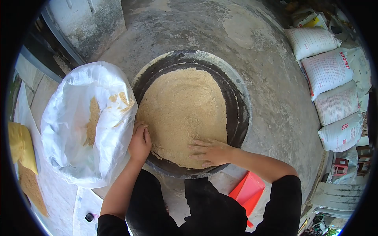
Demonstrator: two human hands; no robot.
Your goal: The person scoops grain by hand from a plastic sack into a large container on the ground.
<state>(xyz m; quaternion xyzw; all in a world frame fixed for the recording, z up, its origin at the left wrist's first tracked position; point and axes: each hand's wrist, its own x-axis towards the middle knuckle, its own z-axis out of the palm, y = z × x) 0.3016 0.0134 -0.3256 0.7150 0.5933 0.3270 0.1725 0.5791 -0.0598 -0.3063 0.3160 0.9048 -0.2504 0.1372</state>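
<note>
Right grip (pixel 214 152) spread apart, tan powder (pixel 183 104) beneath; left grip (pixel 139 144) beside tan powder, hold unclear.

One left hand (pixel 139 143) and one right hand (pixel 212 152), two in all; two sleeves (pixel 284 198); two trouser legs (pixel 149 202); one basin (pixel 239 118); one heap of powder (pixel 185 102); one plastic bag (pixel 61 122); one dustpan (pixel 249 190); four printed sacks (pixel 327 73); one yellow sack (pixel 23 145); one stool (pixel 340 168); one small black object (pixel 89 217). Further bags (pixel 313 19) at upper right overlap too closely to be counted.
</note>
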